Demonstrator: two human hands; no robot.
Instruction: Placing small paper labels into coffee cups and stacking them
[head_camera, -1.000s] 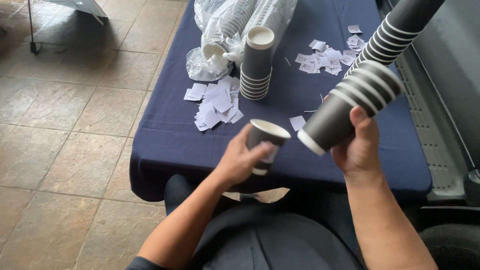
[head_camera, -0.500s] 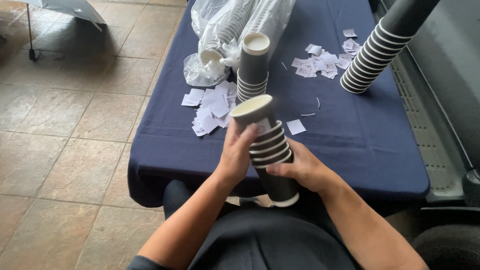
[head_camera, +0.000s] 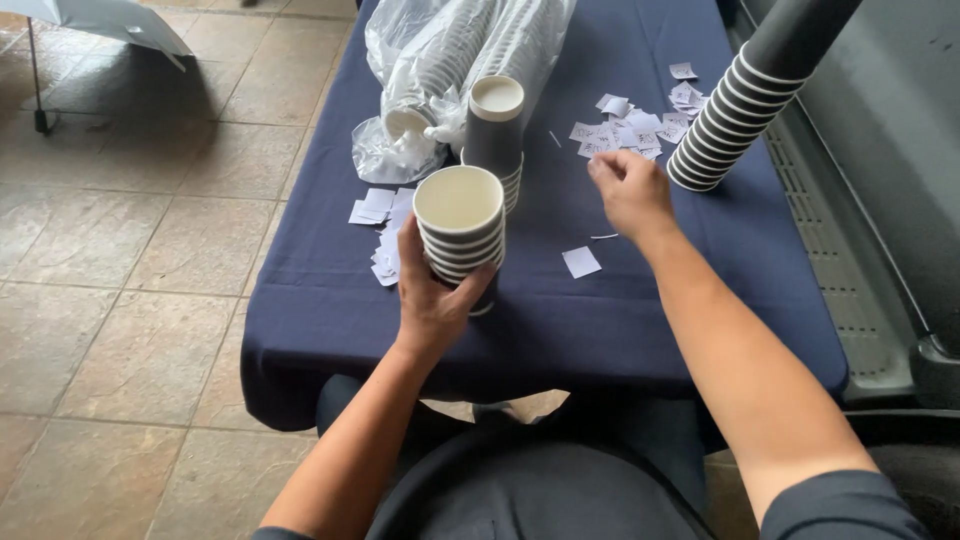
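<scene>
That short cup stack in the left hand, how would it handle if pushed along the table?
The cup stack looks like nested paper, so probably light. The left hand wraps it easily. Tall and narrow-based, it may tip rather than slide on the blue tablecloth. Walls likely dent if squeezed.

Bare forearms, a dark short sleeve (head_camera: 850, 505) at the right arm, dark trousers (head_camera: 540, 480).

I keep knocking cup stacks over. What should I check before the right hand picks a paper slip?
1. Left hand grips cup stack: ok.
2. Top cup empty: ok.
3. Stack upright: ok.
4. Right hand free: cannot tell, fingers curled.
5. Slips near that hand: ok.
6. Long stack leans beside the slips: not ok.
</scene>
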